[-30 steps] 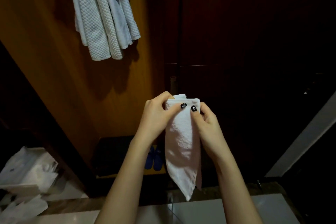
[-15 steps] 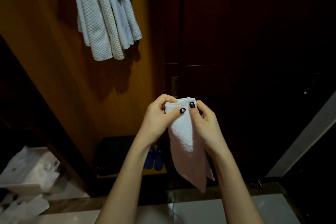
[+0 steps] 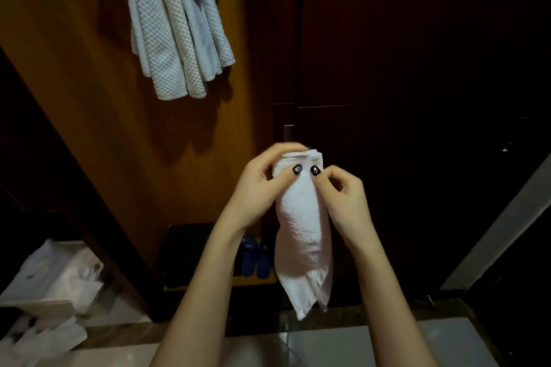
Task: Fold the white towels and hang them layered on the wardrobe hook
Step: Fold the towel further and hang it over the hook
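A small white towel (image 3: pixel 302 232), folded into a narrow strip, hangs down between my hands in front of the dark wardrobe. My left hand (image 3: pixel 259 188) grips its top left edge, thumb on the front. My right hand (image 3: pixel 343 197) pinches the top right edge, thumb on the front. Up at the top left, several white waffle-textured towels (image 3: pixel 176 27) hang in a bunch against the lit wooden panel (image 3: pixel 89 98); the hook that holds them is out of view.
Dark wardrobe doors (image 3: pixel 402 68) fill the right, with a small metal handle (image 3: pixel 288 132) above my hands. A pair of blue slippers (image 3: pixel 255 258) lies on the wardrobe floor. White plastic bags (image 3: pixel 50 280) lie at the lower left on a pale tiled floor (image 3: pixel 343 345).
The towel's hanging part has straightened and narrowed into a rolled strip. My hands stay at its top edge, shifted slightly; the right fingers have opened out a little.
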Motion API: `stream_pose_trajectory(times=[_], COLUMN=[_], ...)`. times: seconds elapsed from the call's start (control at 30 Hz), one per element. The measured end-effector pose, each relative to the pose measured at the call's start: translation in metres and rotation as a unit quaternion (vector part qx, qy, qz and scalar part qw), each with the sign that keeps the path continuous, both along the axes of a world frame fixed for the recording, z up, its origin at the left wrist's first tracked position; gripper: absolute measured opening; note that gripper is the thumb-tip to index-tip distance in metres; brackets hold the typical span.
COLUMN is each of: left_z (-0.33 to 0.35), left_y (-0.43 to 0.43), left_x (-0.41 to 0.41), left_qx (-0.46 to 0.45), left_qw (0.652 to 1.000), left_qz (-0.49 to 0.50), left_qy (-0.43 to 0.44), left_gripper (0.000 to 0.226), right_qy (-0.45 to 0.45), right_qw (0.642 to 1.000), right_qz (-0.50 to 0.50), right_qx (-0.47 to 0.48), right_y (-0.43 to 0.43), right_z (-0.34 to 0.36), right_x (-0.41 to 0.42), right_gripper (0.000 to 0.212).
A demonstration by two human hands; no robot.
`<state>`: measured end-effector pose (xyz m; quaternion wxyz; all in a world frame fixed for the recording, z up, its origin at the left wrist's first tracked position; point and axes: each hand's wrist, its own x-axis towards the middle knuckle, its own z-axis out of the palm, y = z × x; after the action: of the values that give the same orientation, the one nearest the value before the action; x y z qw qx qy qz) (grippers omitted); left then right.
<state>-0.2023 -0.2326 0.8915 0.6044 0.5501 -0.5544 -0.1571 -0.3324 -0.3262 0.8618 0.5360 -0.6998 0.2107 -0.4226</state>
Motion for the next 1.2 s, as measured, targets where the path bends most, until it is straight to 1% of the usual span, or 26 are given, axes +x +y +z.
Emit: stream_pose_trajectory(times=[0.07, 0.13, 0.23, 0.33, 0.37, 0.4, 0.43, 0.5, 0.57, 0.63, 0.7, 0.8, 0.83, 0.9, 0.93, 1.0, 1.07, 1.13, 1.2], left_z=[-0.001, -0.005, -0.013, -0.014, -0.013, -0.011, -0.009, -0.004, 0.001, 0.005, 0.007, 0.01, 0.013, 0.018, 0.019, 0.02, 0.019, 0.02, 0.024], left_y=[0.003, 0.004, 0.001, -0.006, -0.008, -0.011, -0.014, -0.02, -0.026, -0.032, -0.038, -0.048, -0.052, -0.057, -0.06, -0.066, -0.07, -0.074, -0.077], left_x=[-0.003, -0.003, -0.004, -0.002, 0.001, 0.004, 0.007, 0.015, 0.022, 0.029, 0.036, 0.045, 0.045, 0.045, 0.046, 0.05, 0.056, 0.062, 0.067], left_qx=[0.018, 0.031, 0.023, -0.002, -0.012, -0.021, -0.027, -0.033, -0.042, -0.047, -0.052, -0.042, -0.037, -0.033, -0.029, -0.022, -0.022, -0.03, -0.043], left_qw=[0.999, 0.999, 0.997, 0.99, 0.986, 0.981, 0.977, 0.97, 0.969, 0.969, 0.965, 0.953, 0.952, 0.956, 0.959, 0.962, 0.961, 0.958, 0.954], left_qz=[-0.023, -0.014, 0.045, 0.125, 0.154, 0.181, 0.204, 0.237, 0.243, 0.242, 0.248, 0.258, 0.254, 0.239, 0.235, 0.233, 0.232, 0.221, 0.195], left_qy=[-0.013, -0.026, -0.063, -0.069, -0.066, -0.061, -0.055, -0.035, -0.008, 0.019, 0.068, 0.152, 0.164, 0.164, 0.155, 0.14, 0.149, 0.18, 0.224], left_gripper=[0.036, 0.039, 0.05, 0.053, 0.052, 0.051, 0.051, 0.048, 0.043, 0.038, 0.034, 0.036, 0.036, 0.034, 0.034, 0.037, 0.039, 0.039, 0.037], right_qy=[-0.013, -0.013, -0.011, -0.006, -0.005, 0.002, 0.024, 0.103, 0.156, 0.182, 0.204, 0.194, 0.19, 0.191, 0.184, 0.147, 0.112, 0.092, 0.088], right_qw=[0.999, 0.998, 0.999, 0.998, 0.997, 0.998, 0.999, 0.994, 0.987, 0.982, 0.977, 0.98, 0.981, 0.977, 0.977, 0.98, 0.981, 0.987, 0.993], right_qz=[-0.046, -0.055, -0.038, -0.066, -0.069, -0.054, -0.025, 0.018, 0.003, -0.015, -0.016, -0.019, -0.031, -0.078, -0.098, -0.128, -0.155, -0.133, -0.082], right_qx=[-0.001, -0.001, 0.019, -0.012, -0.021, -0.02, -0.016, -0.019, -0.023, -0.039, -0.053, -0.036, -0.035, -0.051, -0.053, -0.042, -0.035, -0.007, 0.021], right_y=[0.001, 0.001, 0.001, -0.002, -0.004, -0.006, -0.007, -0.007, -0.007, -0.013, -0.019, -0.022, -0.023, -0.026, -0.027, -0.029, -0.034, -0.041, -0.044], right_z=[0.001, 0.001, -0.001, -0.003, -0.005, -0.008, -0.012, -0.022, -0.032, -0.039, -0.046, -0.059, -0.064, -0.075, -0.079, -0.082, -0.08, -0.077, -0.077], right_x=[0.003, 0.005, 0.005, 0.002, -0.001, -0.004, -0.007, -0.011, -0.014, -0.017, -0.022, -0.023, -0.022, -0.019, -0.019, -0.023, -0.029, -0.036, -0.042], right_gripper=[0.033, 0.032, 0.032, 0.014, 0.011, 0.012, 0.015, 0.024, 0.026, 0.021, 0.022, 0.029, 0.026, 0.011, 0.009, 0.012, 0.011, 0.016, 0.026])
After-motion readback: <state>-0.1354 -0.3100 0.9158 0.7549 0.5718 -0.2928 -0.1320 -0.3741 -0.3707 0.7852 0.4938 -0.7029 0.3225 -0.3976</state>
